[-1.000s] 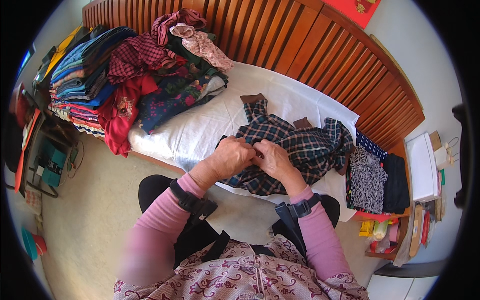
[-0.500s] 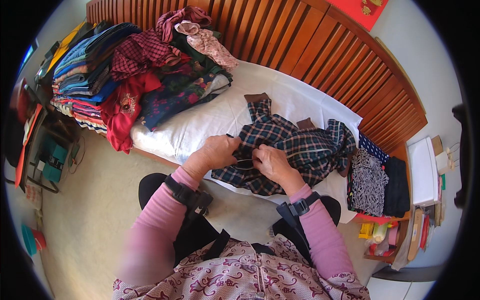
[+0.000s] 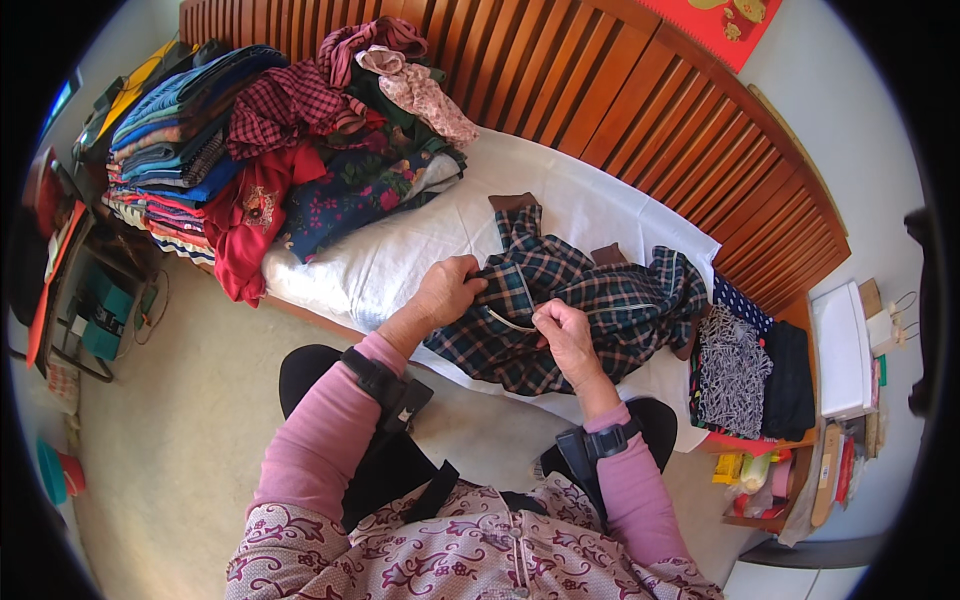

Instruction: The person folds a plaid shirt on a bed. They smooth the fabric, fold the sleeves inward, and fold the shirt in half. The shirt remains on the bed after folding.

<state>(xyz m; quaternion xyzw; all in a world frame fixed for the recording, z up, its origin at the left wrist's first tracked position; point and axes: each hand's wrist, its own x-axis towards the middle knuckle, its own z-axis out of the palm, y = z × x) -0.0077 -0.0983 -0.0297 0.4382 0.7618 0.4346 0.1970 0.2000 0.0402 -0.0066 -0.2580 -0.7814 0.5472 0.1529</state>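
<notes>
A dark green and navy plaid garment (image 3: 600, 310) with brown cuffs and pale piping lies loosely spread on the white sheet (image 3: 330, 290) in front of me. My left hand (image 3: 448, 290) pinches its left edge, fingers pressed together. Just to the right, my right hand (image 3: 565, 335) pinches the cloth at the end of a short pale piped strip. Between the two hands the plaid fabric lies open, with a piped line running across it. The fingertips of both hands are partly hidden.
Folded trousers and other clothes (image 3: 180, 130) are stacked at the far left, beside a loose heap with a red garment (image 3: 250, 220). A slatted wooden backrest (image 3: 600, 90) runs behind. At the right lie a grey shaggy textile (image 3: 733, 370) and folded black cloth (image 3: 790, 380).
My right hand has moved right, away from my left, and the cloth between them is spread wider. My left hand has shifted slightly up the garment's edge.
</notes>
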